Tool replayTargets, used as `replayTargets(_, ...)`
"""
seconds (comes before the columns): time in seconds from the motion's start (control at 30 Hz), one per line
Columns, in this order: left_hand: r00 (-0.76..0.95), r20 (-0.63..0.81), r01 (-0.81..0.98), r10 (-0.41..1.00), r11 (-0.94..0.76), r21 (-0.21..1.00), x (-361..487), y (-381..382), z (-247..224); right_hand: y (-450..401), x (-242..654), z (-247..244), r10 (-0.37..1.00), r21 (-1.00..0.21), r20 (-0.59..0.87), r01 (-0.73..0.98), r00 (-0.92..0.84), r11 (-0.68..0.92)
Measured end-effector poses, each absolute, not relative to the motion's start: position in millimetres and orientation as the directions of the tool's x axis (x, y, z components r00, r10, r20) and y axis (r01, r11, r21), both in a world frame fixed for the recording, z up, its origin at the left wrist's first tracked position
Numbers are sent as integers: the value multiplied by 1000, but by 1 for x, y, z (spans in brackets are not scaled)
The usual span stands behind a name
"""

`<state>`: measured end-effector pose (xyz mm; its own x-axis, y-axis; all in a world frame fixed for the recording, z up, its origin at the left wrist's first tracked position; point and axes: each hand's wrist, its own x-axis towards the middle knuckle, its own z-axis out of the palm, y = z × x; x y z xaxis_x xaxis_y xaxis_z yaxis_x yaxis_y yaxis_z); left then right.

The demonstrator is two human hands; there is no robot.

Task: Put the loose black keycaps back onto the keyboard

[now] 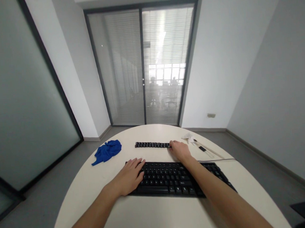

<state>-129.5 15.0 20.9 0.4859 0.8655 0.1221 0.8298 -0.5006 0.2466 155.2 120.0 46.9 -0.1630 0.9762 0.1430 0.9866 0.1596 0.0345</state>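
Readable text: none | black keyboard (167,180): pale legends on its keys, too small and blurred to read | row of black keycaps (151,145): faint pale marks, likewise illegible

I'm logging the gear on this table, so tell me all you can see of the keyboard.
The keyboard is black, plastic by its look, with pale markings on its keys and a long space bar on the near side. It lies flat on the pale table, roughly crosswise. The left hand rests on its left end; the right forearm passes over its right part, hiding some keys. A thin dark cable runs near its far right side.
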Motion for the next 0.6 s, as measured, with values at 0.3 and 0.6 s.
replayTargets(0.3,483,137,823,865,-502,266,-130,17,17,103,168,50,975,-84,170,984,-142,158)
replayTargets(0.6,463,225,835,858,-507,214,-102,5,36,59,201,46,944,-234,245,931,-222,280)
